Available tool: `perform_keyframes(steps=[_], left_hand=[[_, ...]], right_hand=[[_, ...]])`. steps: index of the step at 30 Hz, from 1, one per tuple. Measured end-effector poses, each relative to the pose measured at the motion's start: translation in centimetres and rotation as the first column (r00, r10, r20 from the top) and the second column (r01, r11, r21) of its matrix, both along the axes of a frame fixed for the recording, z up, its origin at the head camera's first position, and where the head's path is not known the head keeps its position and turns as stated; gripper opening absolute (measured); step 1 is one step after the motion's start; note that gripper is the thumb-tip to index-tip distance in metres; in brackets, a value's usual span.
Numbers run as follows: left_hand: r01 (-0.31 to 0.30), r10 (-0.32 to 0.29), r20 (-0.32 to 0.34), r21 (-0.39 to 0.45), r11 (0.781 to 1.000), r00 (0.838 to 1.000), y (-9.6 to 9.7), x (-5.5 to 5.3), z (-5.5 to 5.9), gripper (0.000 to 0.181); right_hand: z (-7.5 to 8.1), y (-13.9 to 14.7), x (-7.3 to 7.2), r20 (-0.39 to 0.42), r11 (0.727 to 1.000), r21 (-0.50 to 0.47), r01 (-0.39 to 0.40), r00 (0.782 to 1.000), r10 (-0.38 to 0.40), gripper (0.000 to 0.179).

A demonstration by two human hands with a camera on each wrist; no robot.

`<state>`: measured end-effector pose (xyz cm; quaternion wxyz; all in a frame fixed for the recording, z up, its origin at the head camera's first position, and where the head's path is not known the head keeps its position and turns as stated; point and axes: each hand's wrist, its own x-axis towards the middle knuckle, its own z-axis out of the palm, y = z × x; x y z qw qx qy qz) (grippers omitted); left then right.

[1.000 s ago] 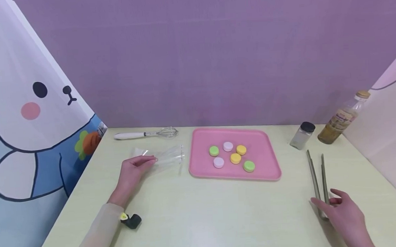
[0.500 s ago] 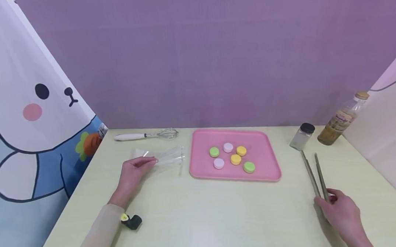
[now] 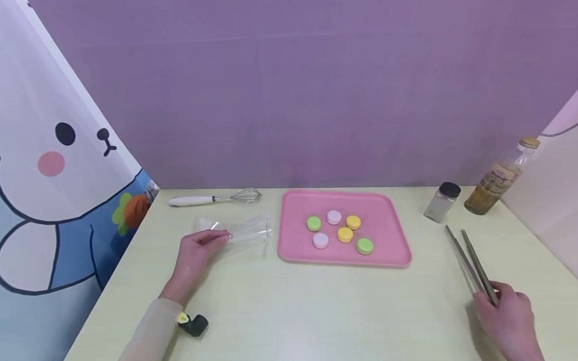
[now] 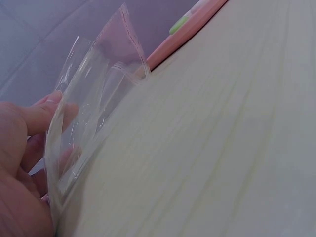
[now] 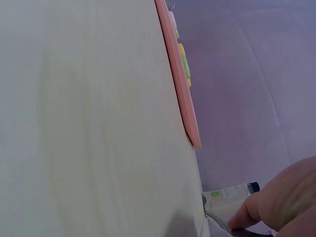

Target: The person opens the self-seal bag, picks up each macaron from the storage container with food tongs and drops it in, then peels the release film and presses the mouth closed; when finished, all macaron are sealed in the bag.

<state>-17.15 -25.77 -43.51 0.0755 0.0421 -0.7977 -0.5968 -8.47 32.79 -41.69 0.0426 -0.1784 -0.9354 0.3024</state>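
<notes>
My left hand (image 3: 193, 253) rests on the table left of the pink tray (image 3: 389, 254) and pinches the near end of a clear plastic bag (image 3: 245, 230), which lies flat with its mouth toward the tray. In the left wrist view, thumb and fingers (image 4: 29, 123) hold the bag (image 4: 91, 94) by its edge. Several round green, yellow and pale pink cakes (image 3: 344, 233) sit on the tray. At the near right, my right hand (image 3: 507, 313) grips the handle end of metal tongs (image 3: 467, 259), whose tips point away toward the jar.
A whisk (image 3: 217, 198) lies at the back left near the purple wall. A small black-lidded jar (image 3: 442, 202) and a cork-stoppered bottle (image 3: 499, 181) stand at the back right. Patterned side panels close in both sides of the table.
My right hand has closed on the tongs and drawn slightly right; the tongs' arms are nearer together and now slant left. The left hand and bag have stayed put.
</notes>
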Motion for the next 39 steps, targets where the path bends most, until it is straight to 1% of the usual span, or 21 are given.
perform_keyframes(steps=[5, 10, 14, 20, 25, 26, 27, 32, 33, 34, 39], left_hand=[[-0.003, 0.003, 0.004, -0.003, 1.000, 1.000, 0.0, 0.2, 0.1, 0.031], [0.005, -0.005, -0.003, -0.005, 1.000, 1.000, 0.0, 0.2, 0.0, 0.031], [0.004, -0.004, -0.009, -0.006, 1.000, 1.000, 0.0, 0.1, 0.0, 0.031], [-0.004, 0.004, 0.006, -0.013, 1.000, 1.000, -0.1, 0.0, -0.1, 0.031], [0.006, -0.006, -0.004, -0.004, 1.000, 1.000, 0.0, 0.2, 0.0, 0.031], [0.009, -0.009, 0.001, -0.002, 1.000, 1.000, 0.2, 0.3, 0.3, 0.030], [0.011, -0.011, -0.002, -0.001, 1.000, 1.000, 0.1, 0.3, 0.3, 0.030], [0.010, -0.010, -0.008, -0.010, 1.000, 1.000, 0.0, 0.2, 0.1, 0.030], [0.009, -0.009, -0.015, -0.013, 1.000, 1.000, -0.1, 0.0, -0.3, 0.031], [0.009, -0.009, -0.014, -0.012, 1.000, 1.000, -0.1, 0.0, -0.3, 0.031], [0.010, -0.010, -0.014, -0.004, 1.000, 1.000, -0.1, -0.1, -0.3, 0.031]], right_hand=[[0.3, 0.0, 0.7, 0.018, 1.000, -0.018, -0.008, 1.000, 0.008, 0.057], [1.1, -0.2, 1.6, -0.017, 1.000, 0.012, -0.018, 1.000, 0.018, 0.055], [1.9, -0.6, 2.3, -0.016, 0.999, 0.021, -0.027, 1.000, 0.027, 0.057], [2.4, -1.4, 3.0, -0.098, 0.998, 0.064, -0.027, 0.995, 0.033, 0.051], [2.3, -1.8, 3.2, -0.133, 0.997, 0.071, -0.033, 0.990, 0.042, 0.045], [2.3, -1.9, 3.3, -0.139, 0.997, 0.070, -0.033, 0.989, 0.043, 0.044], [2.2, -1.9, 3.3, -0.145, 0.997, 0.069, -0.033, 0.988, 0.043, 0.044], [2.4, -2.4, 3.7, -0.227, 0.996, 0.072, -0.055, 0.971, 0.070, 0.042], [2.5, -2.5, 3.8, -0.242, 0.996, 0.074, -0.057, 0.968, 0.073, 0.042], [2.5, -2.7, 3.9, -0.254, 0.996, 0.073, -0.057, 0.964, 0.074, 0.042], [2.8, -3.3, 3.9, -0.253, 0.998, 0.038, -0.052, 0.966, 0.060, 0.041]])
